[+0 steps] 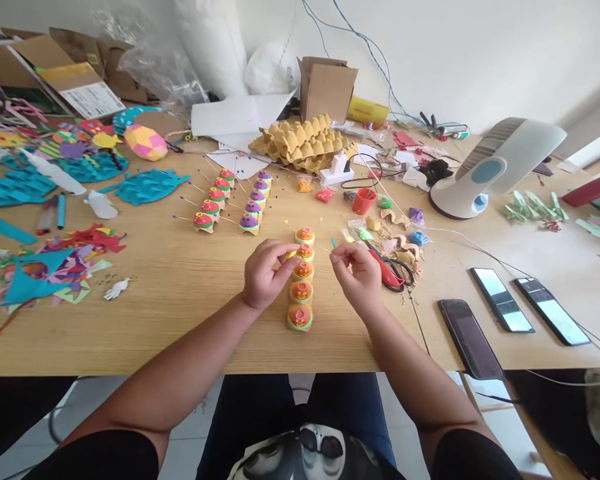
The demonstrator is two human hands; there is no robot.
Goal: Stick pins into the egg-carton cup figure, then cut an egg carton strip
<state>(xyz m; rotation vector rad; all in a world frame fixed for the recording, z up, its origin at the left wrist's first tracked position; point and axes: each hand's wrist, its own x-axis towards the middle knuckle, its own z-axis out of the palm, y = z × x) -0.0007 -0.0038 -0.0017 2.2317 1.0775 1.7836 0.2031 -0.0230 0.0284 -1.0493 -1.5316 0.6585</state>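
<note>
A row of orange and green egg-carton cups [301, 293] forms a caterpillar on the wooden table [180, 313], running away from me. My left hand [266, 272] pinches something small and yellow against the side of the second cup from the far end. My right hand [356, 270] is closed in a pinch just right of the row, holding a thin pin whose tip points toward the cups. Thin pins with bead heads stick out of the far cup [305, 235].
Two more cup caterpillars [214, 200] [257, 203] lie further back. Red-handled scissors [393, 272] and foam scraps sit right of my right hand. Three phones [500, 308] lie at right, a white fan [490, 167] behind them. Egg cartons [300, 141] and paper cutouts [50, 267] crowd the back and left.
</note>
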